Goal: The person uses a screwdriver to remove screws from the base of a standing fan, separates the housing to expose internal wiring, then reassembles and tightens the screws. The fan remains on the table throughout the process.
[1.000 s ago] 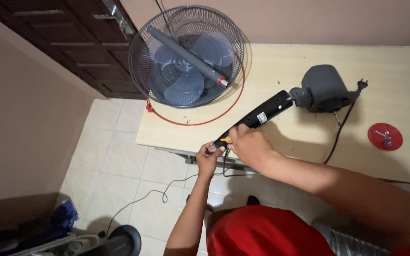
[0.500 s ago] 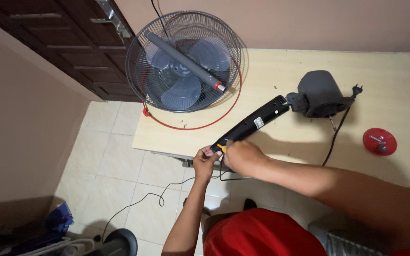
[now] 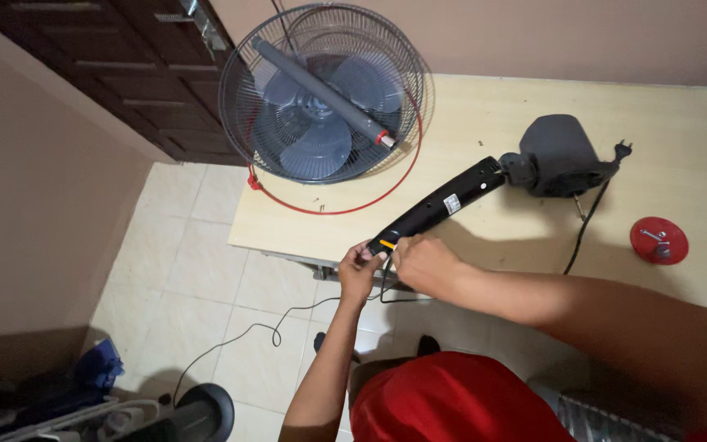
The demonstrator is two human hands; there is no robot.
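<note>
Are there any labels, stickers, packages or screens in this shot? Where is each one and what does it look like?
Sticker label: small white rectangle midway along the black fan stem lying on the table; print too small to read.
Yellow tag: small yellow patch at the stem's lower end, between the left hand and right hand.
No packages, signs or screens visible.

Both hands, left (image 3: 359,270) and right (image 3: 423,260), pinch the lower end of the black fan neck (image 3: 439,206) at the worktop (image 3: 468,115) edge, beside the fan cage (image 3: 321,94).
</note>
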